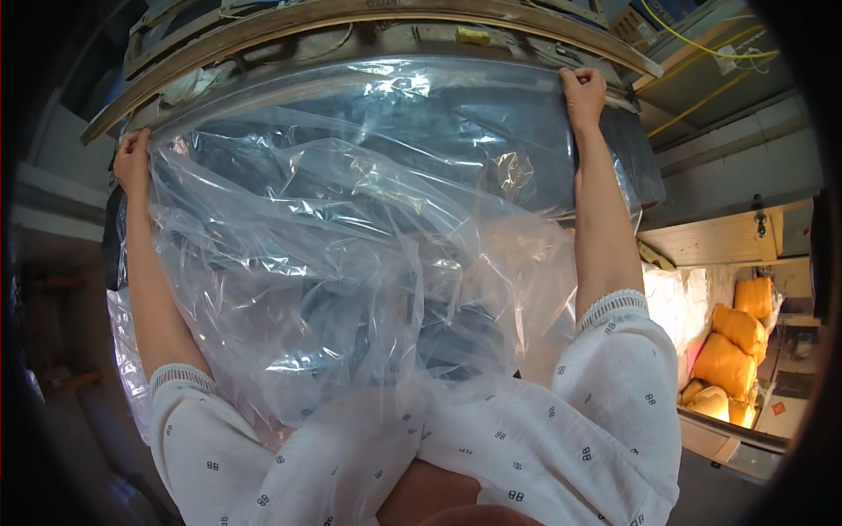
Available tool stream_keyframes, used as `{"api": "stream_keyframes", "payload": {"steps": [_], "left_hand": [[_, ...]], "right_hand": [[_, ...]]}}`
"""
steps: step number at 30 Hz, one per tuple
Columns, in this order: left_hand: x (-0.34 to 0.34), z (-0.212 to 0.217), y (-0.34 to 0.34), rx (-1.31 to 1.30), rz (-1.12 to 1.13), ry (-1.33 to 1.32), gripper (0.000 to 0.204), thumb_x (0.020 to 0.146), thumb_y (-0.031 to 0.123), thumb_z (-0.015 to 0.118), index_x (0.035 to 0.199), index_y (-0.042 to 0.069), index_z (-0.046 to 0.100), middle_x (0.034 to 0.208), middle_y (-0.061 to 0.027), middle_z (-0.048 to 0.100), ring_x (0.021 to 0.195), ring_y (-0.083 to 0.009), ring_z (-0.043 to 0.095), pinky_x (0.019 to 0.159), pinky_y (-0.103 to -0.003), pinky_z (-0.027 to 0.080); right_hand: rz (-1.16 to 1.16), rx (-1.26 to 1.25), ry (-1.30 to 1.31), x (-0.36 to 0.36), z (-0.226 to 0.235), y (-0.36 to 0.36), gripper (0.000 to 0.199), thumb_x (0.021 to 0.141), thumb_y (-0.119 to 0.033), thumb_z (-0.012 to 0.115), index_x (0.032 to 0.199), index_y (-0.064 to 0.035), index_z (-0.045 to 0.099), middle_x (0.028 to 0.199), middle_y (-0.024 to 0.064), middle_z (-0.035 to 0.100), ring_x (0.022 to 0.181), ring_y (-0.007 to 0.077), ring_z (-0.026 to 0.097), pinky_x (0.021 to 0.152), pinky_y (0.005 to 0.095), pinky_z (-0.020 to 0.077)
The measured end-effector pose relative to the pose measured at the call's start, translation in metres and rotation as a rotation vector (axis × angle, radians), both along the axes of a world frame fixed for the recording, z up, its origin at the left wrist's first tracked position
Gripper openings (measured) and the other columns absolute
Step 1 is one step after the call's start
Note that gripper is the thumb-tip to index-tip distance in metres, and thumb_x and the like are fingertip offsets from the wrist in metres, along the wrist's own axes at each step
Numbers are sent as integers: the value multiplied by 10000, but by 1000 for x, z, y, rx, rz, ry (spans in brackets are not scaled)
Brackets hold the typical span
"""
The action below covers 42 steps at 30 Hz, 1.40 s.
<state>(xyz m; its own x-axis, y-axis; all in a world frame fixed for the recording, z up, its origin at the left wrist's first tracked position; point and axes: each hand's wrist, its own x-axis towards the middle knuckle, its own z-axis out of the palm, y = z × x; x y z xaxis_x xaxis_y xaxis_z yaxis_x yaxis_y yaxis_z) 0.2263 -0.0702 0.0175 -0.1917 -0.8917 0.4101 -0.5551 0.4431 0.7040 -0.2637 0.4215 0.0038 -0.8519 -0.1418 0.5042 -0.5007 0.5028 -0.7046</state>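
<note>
A large sheet of clear plastic film (351,202) spreads between my two raised arms, creased and shiny, over a dark surface. My left hand (133,162) pinches the film's far left corner, fingers closed. At the far right, my right hand (583,92) grips the film's top edge between thumb and fingers. That top edge runs nearly taut from one hand to the other, while the nearer part hangs in loose folds down to my chest. Whether the film is one layer or a bag, I cannot tell.
Beyond the film's top edge lies a long wooden beam (386,16), with a small yellow object (473,36) beside it. Yellow cords (702,44) hang at the upper right. Orange-yellow bundles (735,351) are stacked at the right, below a wooden panel (715,241).
</note>
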Motion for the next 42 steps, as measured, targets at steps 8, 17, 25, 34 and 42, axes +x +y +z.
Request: {"api": "stream_keyframes", "payload": {"steps": [8, 17, 25, 34, 42], "left_hand": [[28, -16, -38, 463, -152, 546, 300, 829, 287, 535, 869, 1, 613, 837, -51, 600, 756, -138, 543, 677, -260, 404], [77, -40, -106, 424, -252, 466, 334, 855, 328, 496, 956, 15, 556, 794, -24, 519, 683, -127, 473, 645, -272, 387], [97, 23, 0, -23, -165, -72, 399, 803, 376, 600, 949, 5, 626, 863, -59, 609, 826, -126, 526, 762, -252, 393], [271, -43, 152, -23, 377, -53, 553, 806, 422, 585, 1161, 7, 496, 1168, -137, 489, 1031, -223, 494, 896, -310, 373], [202, -146, 348, 1588, -1214, 1759, 526, 867, 420, 454, 1226, 36, 427, 1178, -139, 486, 1049, -259, 493, 862, -388, 417]], "right_hand": [[-160, -42, 127, -13, -10, -6, 420, 687, -346, 676, 792, 8, 476, 936, 165, 429, 905, 273, 409, 836, 344, 330], [-115, -189, -12, -20, -3, -6, 527, 821, -501, 457, 877, 24, 470, 1019, 200, 417, 936, 327, 421, 876, 394, 314], [333, -190, -842, 63, 50, 34, 507, 778, -552, 522, 948, -77, 574, 960, 22, 503, 867, 130, 451, 757, 238, 347], [802, 337, -549, 196, 33, 183, 1062, 545, -388, 777, 1357, -35, 192, 1379, 119, 258, 1280, 251, 252, 1042, 346, 209], [946, 987, -320, 274, -82, 120, 674, 749, -167, 591, 1319, 15, 280, 1357, 160, 322, 1254, 269, 306, 1022, 394, 246]]}}
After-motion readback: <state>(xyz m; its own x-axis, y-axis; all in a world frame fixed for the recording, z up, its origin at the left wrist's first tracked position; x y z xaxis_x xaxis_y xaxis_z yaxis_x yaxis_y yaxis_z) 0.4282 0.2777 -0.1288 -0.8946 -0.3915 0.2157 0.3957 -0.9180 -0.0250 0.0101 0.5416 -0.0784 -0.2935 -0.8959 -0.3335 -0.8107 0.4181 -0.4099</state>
